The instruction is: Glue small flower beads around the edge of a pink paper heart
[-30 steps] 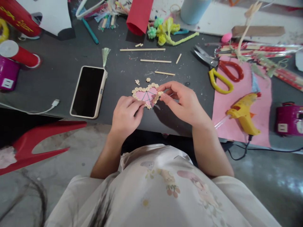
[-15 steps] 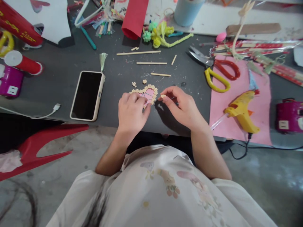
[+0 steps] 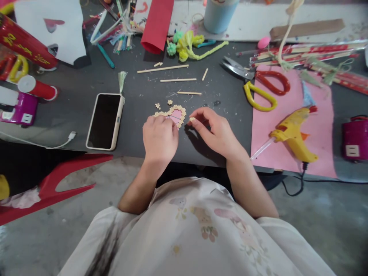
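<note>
A pink heart-shaped piece [image 3: 176,115] edged with small cream flower-like clusters lies on the dark table. My left hand [image 3: 160,138] is closed over its left and lower part, with the fingers curled down, and covers much of it. Just right of the heart, my right hand [image 3: 215,129] pinches a small cream flower-shaped cluster [image 3: 192,119] between thumb and fingertips. That cluster is apart from the heart. Two more loose clusters, one on the left [image 3: 157,105] and one on the right [image 3: 170,102], rest above the heart.
Thin wooden sticks [image 3: 178,80] lie beyond the heart. A phone [image 3: 103,122] is on the left. Open scissors [image 3: 258,82] and a yellow glue gun [image 3: 297,134] on pink paper [image 3: 261,153] are to the right. Yellow pipe cleaners [image 3: 188,46] and a red paper roll [image 3: 158,27] stand farther back.
The camera view has shifted slightly. My left hand has turned a little and covers more of the heart; my right hand still pinches the cream cluster beside it.
</note>
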Tool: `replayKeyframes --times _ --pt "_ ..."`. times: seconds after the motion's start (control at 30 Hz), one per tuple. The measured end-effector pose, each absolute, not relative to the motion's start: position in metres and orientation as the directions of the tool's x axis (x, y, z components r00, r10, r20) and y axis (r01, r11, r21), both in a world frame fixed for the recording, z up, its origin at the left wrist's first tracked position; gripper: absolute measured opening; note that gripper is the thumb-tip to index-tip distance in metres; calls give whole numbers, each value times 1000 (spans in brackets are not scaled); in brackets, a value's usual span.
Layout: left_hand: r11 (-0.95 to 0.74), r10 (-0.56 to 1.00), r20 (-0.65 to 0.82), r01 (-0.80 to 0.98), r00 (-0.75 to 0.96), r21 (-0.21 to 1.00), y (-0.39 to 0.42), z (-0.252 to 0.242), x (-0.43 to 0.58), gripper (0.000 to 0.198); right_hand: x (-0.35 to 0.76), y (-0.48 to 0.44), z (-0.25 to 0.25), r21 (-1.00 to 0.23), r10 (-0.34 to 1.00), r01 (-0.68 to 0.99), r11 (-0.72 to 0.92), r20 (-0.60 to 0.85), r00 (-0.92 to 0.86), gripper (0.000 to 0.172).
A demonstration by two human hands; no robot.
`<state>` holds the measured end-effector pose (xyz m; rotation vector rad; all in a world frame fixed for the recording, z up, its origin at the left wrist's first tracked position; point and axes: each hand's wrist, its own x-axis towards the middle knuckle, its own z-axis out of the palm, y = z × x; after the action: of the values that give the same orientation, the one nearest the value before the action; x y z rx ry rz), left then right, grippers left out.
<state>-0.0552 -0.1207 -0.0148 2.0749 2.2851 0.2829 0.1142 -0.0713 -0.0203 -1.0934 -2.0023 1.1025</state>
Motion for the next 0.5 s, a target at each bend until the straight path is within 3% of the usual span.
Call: replayKeyframes --times 0.17,0.5 --pt "107 986 108 979 -127 173 -115 -15 -56 18 116 -70 -22 -872 870 372 319 113 -481 14" --pt "66 942 255 865 -219 498 -106 -13 -68 9 114 -71 -22 -795 821 403 454 197 -536 15"
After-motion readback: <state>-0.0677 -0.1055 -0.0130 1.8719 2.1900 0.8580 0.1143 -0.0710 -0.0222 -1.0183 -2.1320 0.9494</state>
